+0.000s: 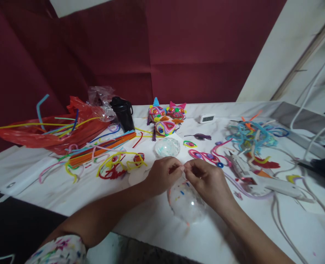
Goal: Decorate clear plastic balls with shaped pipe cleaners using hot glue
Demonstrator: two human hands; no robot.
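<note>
My left hand (162, 178) and my right hand (210, 183) meet fingertip to fingertip above the table, both pinched closed. Whatever lies between the fingertips is too small to make out. Just below them is a clear plastic dome (191, 205) with small coloured bits on it. A second clear round piece (167, 147) with bluish specks lies behind my hands. Right of it are a small eye-shaped pipe cleaner piece (189, 144) and pink pipe cleaner coils with purple centres (206, 157).
A glue gun (283, 187) with its cord lies at right, near a tangle of pipe cleaners (255, 135). Orange pipe cleaners (102, 150), a red plastic bag (55, 135) and a black bottle (123, 113) stand left. Colourful animal-head ornaments (166, 126) and a white digital display (207, 118) sit behind.
</note>
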